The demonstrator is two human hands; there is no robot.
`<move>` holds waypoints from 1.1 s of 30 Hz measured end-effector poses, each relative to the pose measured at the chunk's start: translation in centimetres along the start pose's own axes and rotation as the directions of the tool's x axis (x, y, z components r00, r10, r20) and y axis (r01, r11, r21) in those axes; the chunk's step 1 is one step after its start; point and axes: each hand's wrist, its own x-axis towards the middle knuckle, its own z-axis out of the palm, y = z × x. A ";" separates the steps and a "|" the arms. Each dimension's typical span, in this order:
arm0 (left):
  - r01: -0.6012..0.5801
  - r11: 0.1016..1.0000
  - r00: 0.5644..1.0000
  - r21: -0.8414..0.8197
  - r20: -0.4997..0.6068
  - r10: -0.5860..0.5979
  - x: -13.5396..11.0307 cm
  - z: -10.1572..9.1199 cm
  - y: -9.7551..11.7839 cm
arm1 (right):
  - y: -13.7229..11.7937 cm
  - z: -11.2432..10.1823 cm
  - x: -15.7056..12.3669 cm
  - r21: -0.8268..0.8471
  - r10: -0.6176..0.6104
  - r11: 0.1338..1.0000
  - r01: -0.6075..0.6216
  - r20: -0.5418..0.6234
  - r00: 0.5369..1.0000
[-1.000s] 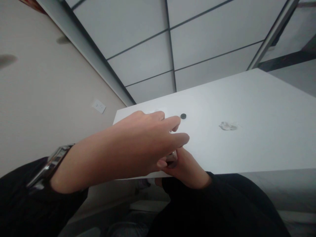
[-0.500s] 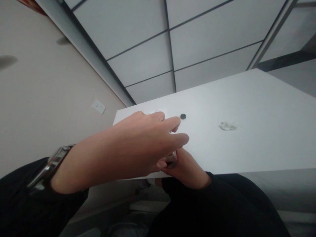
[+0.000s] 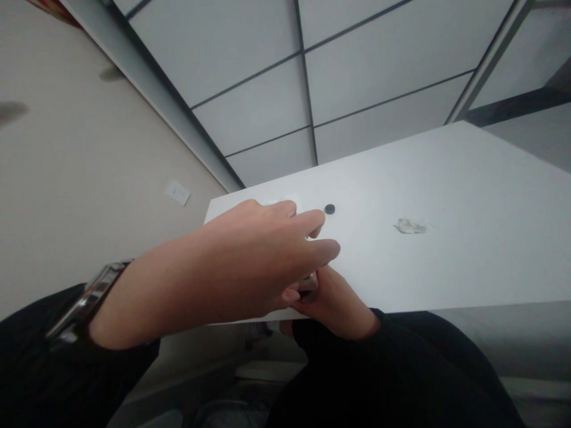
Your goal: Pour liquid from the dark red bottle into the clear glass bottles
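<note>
My left hand, with a metal watch at its wrist, reaches in from the left over the table. Its fingers are bent, and its thumb tip lies against a small glossy, rounded thing with a clear, brownish look. Below it, my right hand is closed around that same thing near the table's front edge. Most of the right hand's fingers and much of the held thing are hidden behind my left hand. A small round black cap lies on the table just beyond my left fingertips.
A crumpled piece of clear wrap lies on the white table, to the right of the cap. Something pale and see-through shows partly behind my left hand. Paneled sliding doors stand behind, and a wall with a socket at left.
Both hands keep nearly the same pose on the glossy thing. The whole view has shifted very slightly; the cap and the wrap lie where they were.
</note>
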 end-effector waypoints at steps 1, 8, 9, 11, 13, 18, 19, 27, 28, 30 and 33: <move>0.003 1.000 1.000 0.002 0.003 -0.003 0.0 0.0 0.0 | 0.0 0.0 0.0 -0.001 0.003 1.000 -0.003 0.000 1.000; 0.011 1.000 1.000 -0.010 0.024 -0.011 0.2 -0.2 0.1 | 0.0 0.0 -0.1 0.011 0.008 1.000 -0.008 -0.001 1.000; 0.013 1.000 1.000 -0.009 0.025 -0.012 0.2 -0.2 0.1 | 0.0 0.0 -0.1 0.015 0.013 1.000 -0.013 0.000 1.000; 0.015 1.000 0.999 -0.008 0.031 -0.014 0.2 -0.2 0.1 | -0.1 0.0 -0.2 0.021 0.020 1.000 -0.020 0.003 1.000; 0.018 1.000 0.999 -0.009 0.031 -0.017 0.2 -0.2 0.1 | -0.1 -0.1 -0.2 0.023 0.017 1.000 -0.017 0.004 1.000; 0.020 1.000 0.999 -0.021 0.038 -0.019 0.2 -0.4 0.2 | 0.1 -0.1 -0.2 0.016 -0.006 1.000 0.006 0.003 1.000; 0.019 1.000 0.999 -0.021 0.041 -0.018 0.2 -0.4 0.2 | 0.1 -0.1 -0.2 0.012 -0.006 1.000 0.006 0.004 1.000; 0.023 0.999 0.999 -0.027 0.039 -0.022 0.3 -0.3 0.2 | -0.1 -0.2 -0.2 0.019 -0.004 1.000 0.004 0.003 1.000; 0.024 0.999 0.999 -0.028 0.038 -0.023 0.3 -0.3 0.2 | -0.1 -0.2 -0.2 0.020 0.001 1.000 -0.001 0.006 1.000; 0.023 0.999 0.999 -0.030 0.038 -0.021 0.4 -0.3 0.3 | -0.1 -0.2 -0.2 0.018 0.009 1.000 -0.009 0.012 1.000; 0.026 0.999 0.999 -0.027 0.044 -0.025 0.4 -0.3 0.3 | 0.1 -0.3 -0.3 0.004 0.011 1.000 -0.011 0.030 0.999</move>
